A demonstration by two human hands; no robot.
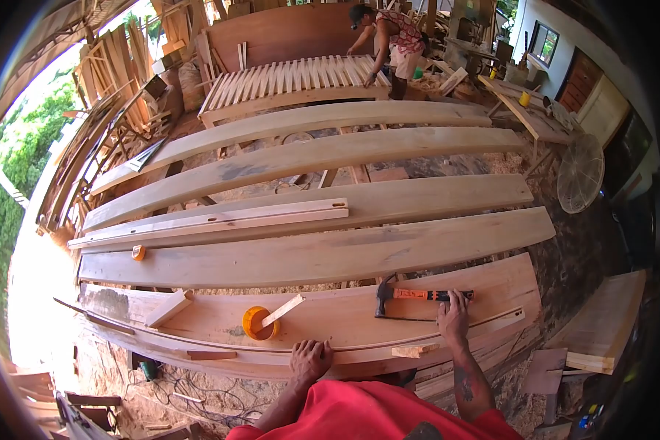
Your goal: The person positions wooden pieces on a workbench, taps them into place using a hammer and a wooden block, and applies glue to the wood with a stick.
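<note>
My right hand (454,317) is closed round the handle end of a hammer (418,294) with an orange and black handle, its head lying to the left on the nearest plank (359,312). My left hand (312,360) rests on the near edge of that plank, fingers bent over a long thin strip; whether it grips anything is unclear. Between the hands and to the left stands an orange cup (255,323) with a flat wooden stick (283,310) leaning in it. A small wood block (416,351) lies by the strip, left of my right forearm.
Several long planks (323,249) lie side by side ahead, one bearing a grooved beam (220,222) and a tape measure (138,253). A co-worker (400,37) bends over a slatted frame (293,79). A fan (581,173) stands right; cables (198,400) lie on the shavings.
</note>
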